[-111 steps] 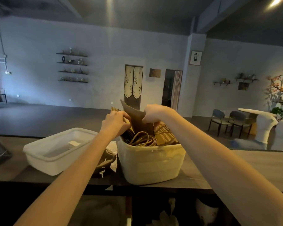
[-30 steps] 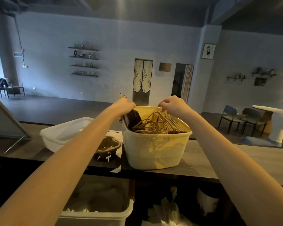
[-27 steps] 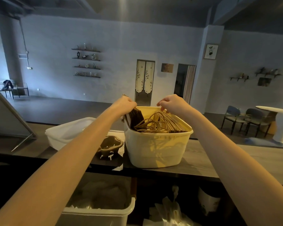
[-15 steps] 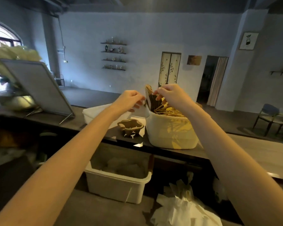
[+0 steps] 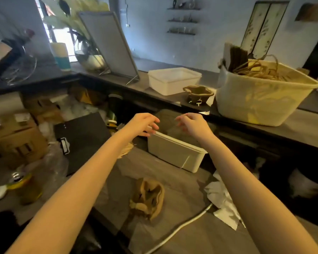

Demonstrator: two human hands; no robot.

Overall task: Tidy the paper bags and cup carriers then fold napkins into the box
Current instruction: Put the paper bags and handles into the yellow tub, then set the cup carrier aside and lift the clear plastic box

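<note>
Crumpled brown cup carrier [image 5: 147, 197] and loose white napkins [image 5: 222, 204] lie on the lower shelf nearer than both hands, not yet tidied. Just ahead, the left hand [image 5: 142, 123] and right hand [image 5: 193, 124] hover with fingers relaxed and spread, empty, over the lower white bin [image 5: 174, 154]. Beyond them on the counter, another cup carrier [image 5: 198, 93] sits out, right of it the cream tub [image 5: 261, 101] holds paper bags [image 5: 251, 67]; the white box [image 5: 173, 80] awaits folded napkins, so most work probably remains.
</note>
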